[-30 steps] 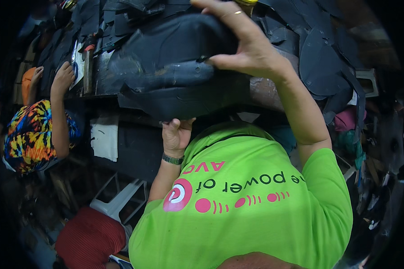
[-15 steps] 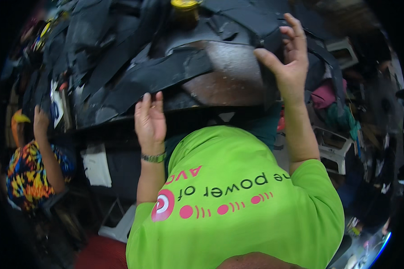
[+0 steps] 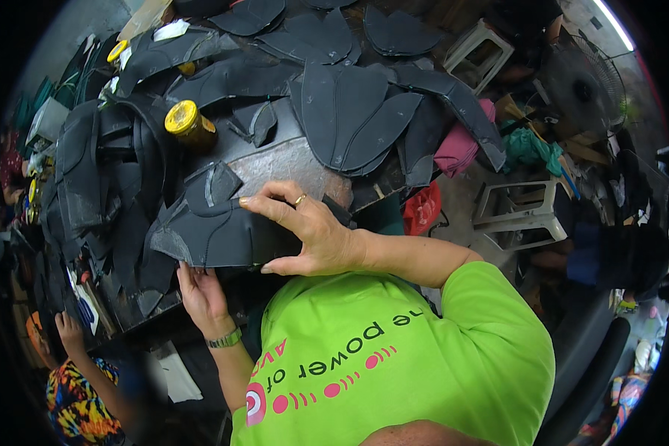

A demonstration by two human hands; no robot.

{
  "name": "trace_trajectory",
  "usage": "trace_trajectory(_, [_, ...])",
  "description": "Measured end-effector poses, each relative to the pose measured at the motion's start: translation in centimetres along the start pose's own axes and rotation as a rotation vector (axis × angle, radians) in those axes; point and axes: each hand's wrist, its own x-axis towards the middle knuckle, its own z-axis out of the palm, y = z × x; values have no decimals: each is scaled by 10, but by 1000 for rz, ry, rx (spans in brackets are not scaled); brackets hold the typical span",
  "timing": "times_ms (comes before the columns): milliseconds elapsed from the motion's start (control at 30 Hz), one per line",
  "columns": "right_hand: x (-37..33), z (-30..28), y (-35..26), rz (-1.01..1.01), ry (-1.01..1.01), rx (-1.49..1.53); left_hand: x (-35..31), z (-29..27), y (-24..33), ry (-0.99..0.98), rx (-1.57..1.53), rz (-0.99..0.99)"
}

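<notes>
A black padded panel (image 3: 208, 234) with a stitched seam and a grey, scuffed left end lies across the near edge of the work table. My right hand (image 3: 316, 230), with a ring on one finger, spans the panel's right part. Its index finger rests on the far edge and its thumb on the near edge. My left hand (image 3: 203, 297) is at the panel's near edge with its palm turned up; its fingertips go under the panel and are partly hidden. Just beyond the panel, a small black piece (image 3: 221, 184) touches it.
Several black panels (image 3: 342, 111) overlap on the table around a worn brown patch (image 3: 290, 165). A yellow-lidded jar (image 3: 182, 117) stands beyond my hands. To the right are a white stool (image 3: 524, 212), a pink cloth (image 3: 457, 149) and a fan (image 3: 583, 89). Another person's arm (image 3: 89, 364) is at lower left.
My right hand has come down and left from its raised, spread position onto the black panel. My left hand has moved to that panel's near edge. The view has shifted, showing more of the table.
</notes>
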Motion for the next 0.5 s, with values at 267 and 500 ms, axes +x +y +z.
trace_trajectory(267, [-12, 0, 11, 84, 7, -5, -33, 22, -2, -23, -24, -88])
trace_trajectory(500, [-12, 12, 8, 10, -73, -122, -55, 50, -28, -328, -174, -307])
